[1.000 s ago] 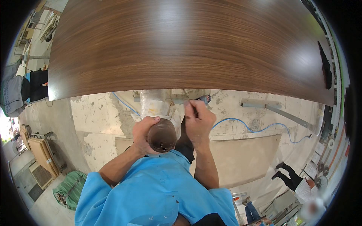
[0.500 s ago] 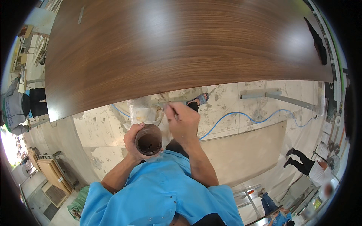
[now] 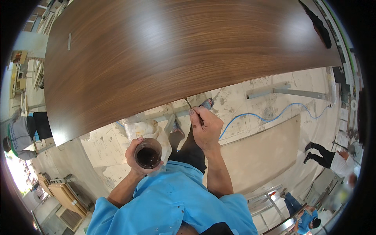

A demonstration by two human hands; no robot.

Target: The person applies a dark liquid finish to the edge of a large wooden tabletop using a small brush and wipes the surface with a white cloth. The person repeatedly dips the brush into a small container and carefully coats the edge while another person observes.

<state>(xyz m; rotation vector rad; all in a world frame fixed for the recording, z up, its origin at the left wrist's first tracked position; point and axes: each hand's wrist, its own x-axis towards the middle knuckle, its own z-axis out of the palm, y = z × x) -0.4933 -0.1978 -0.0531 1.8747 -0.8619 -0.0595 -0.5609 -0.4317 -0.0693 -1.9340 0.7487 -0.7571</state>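
Note:
My left hand point(image 3: 132, 157) is wrapped round a clear jar point(image 3: 153, 145) with dark brown liquid in it, held in front of my body with its mouth facing up. My right hand point(image 3: 209, 129) pinches a thin dark stick-like tool point(image 3: 188, 103), perhaps a fine brush; its tip is too small to make out clearly. That tip meets the near edge of a large wood-grain panel point(image 3: 156, 58), or lies very close to it. The jar stays below and left of my right hand, apart from the panel.
On the panel lie a small pale strip point(image 3: 69, 41) and a long dark object point(image 3: 319, 27). A blue hose point(image 3: 250, 114) crosses the floor near metal legs point(image 3: 297, 93). Wrapped plastic point(image 3: 137, 127) hangs beside the jar. Other people point(image 3: 23, 131) stand at left and right.
My right hand has moved right and slightly down, and the thin tool now reaches the panel's edge. The jar has shifted slightly left and down. The view has turned a little.

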